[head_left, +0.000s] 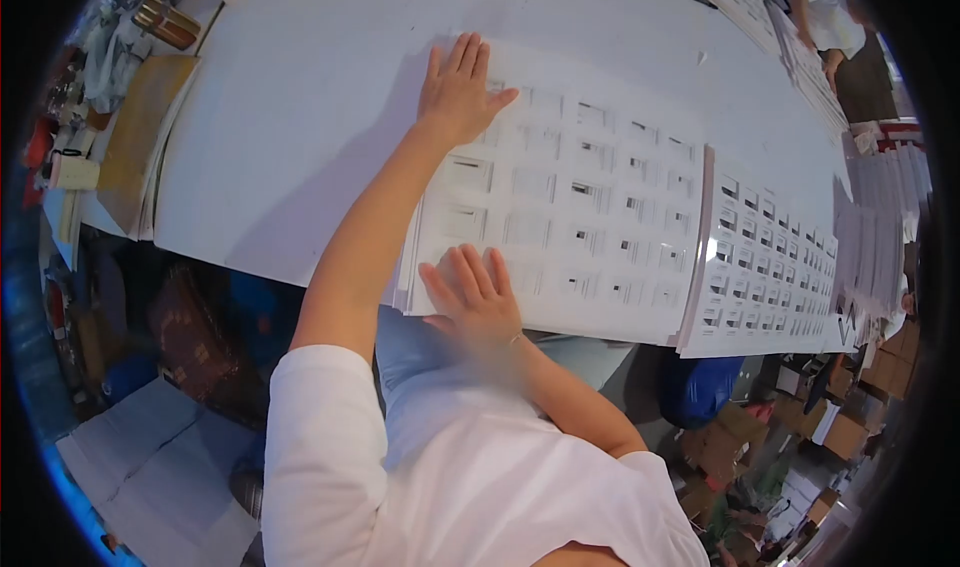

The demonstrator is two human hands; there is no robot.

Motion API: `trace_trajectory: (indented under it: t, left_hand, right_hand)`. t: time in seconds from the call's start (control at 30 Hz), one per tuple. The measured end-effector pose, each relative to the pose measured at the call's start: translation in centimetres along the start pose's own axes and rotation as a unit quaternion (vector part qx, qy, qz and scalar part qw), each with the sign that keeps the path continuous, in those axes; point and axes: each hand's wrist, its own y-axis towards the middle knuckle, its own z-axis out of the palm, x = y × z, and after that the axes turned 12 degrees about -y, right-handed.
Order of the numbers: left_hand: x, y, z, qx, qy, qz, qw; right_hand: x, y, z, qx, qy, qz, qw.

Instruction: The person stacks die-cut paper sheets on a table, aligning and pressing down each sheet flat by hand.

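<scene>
White shirt [500,482], softly creased; left hand [462,95], right hand [474,295] on smooth sheet [556,267] (printed with small rectangles [590,189]), fingers open.

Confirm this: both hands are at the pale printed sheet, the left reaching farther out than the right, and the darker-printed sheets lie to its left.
Not quite: the darker-printed sheets lie to the right of the pale printed sheet, as the head view shows. The rest stands: both hands are at it, the left hand reaching farther out than the right hand.
</scene>
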Motion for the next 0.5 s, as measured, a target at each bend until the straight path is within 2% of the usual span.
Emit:
trace_trajectory:
  t: [0.13, 0.27, 0.3, 0.43, 0.5]
  left_hand:
    - [-0.8, -4.5, -1.0, -0.042, -0.190, 0.015, 0.981]
    - [-3.4, -13.7, -2.2, 0.033, -0.074, 0.027, 0.996]
    - [-3.6, -14.6, -2.0, 0.032, -0.022, 0.026, 0.999]
    - [-5.2, -14.1, -2.9, 0.026, -0.009, 0.014, 1.000]
    - [-4.9, -14.2, -2.9, 0.029, 0.001, 0.016, 0.999]
  right_hand:
    - [-0.2, -0.2, -0.1, 0.011, 0.020, -0.004, 1.000]
    - [-0.4, -0.9, 0.8, -0.058, 0.034, 0.002, 0.998]
    - [-0.7, -0.5, -0.9, -0.056, 0.066, 0.007, 0.996]
    - [-2.3, -1.2, -2.6, -0.136, 0.207, 0.021, 0.969]
    - [-5.3, -2.3, -5.7, -0.184, 0.119, 0.109, 0.970]
